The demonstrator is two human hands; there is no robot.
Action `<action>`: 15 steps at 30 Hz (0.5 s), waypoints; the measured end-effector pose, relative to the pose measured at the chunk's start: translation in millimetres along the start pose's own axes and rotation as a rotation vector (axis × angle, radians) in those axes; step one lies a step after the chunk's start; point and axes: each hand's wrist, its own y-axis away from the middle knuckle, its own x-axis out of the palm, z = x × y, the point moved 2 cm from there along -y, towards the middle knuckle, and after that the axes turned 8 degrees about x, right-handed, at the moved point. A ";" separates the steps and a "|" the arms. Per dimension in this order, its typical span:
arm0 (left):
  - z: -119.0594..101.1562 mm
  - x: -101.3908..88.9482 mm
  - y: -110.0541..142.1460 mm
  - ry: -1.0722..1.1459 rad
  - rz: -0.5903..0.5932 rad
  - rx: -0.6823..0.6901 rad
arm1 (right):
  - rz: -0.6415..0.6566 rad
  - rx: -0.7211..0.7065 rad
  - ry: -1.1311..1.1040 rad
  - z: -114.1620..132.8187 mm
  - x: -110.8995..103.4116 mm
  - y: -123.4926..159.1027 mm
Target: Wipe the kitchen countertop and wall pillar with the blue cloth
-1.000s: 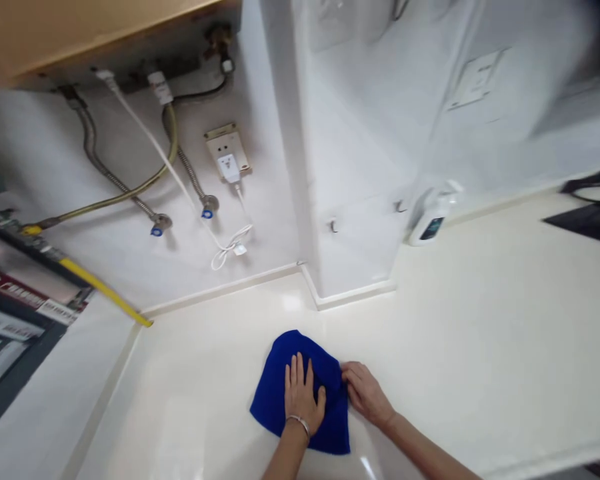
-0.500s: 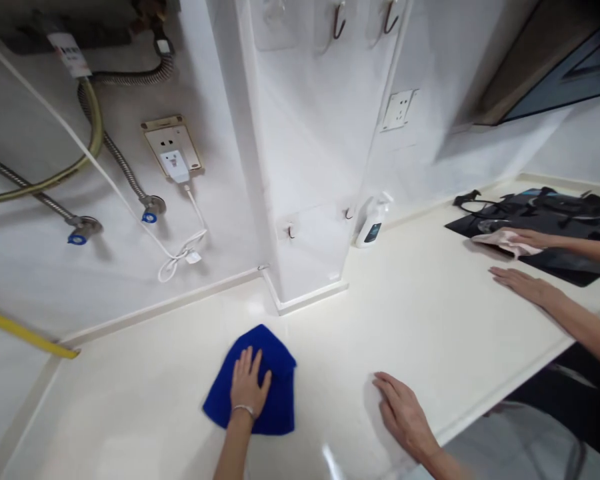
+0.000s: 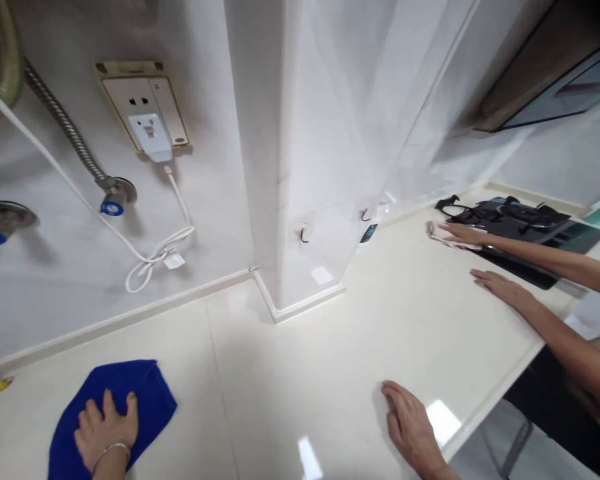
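My left hand, with a bracelet at its wrist, presses down on a blue cloth at the lower left. Its fingers are spread across the fabric and do not wrap round it. The cloth lies on the pale countertop, partly folded at its right side, and its lower edge runs out of view. My right hand rests near the counter's front edge, fingers loosely extended, holding nothing that I can see.
At right, a co-worker's hand presses a pale cloth beside the black cooktop; their other hand lies on the counter. A wall pillar juts out, partly hiding a white bottle. A plugged-in cord hangs on the left wall.
My right hand has left the blue cloth's edge and moved right onto the counter. My left hand and the cloth have shifted left along the counter. The view has turned right and come closer.
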 end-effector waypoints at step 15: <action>-53.5 40.9 -80.8 0.024 -0.032 -0.221 | -0.021 -0.049 0.134 -8.9 2.8 2.5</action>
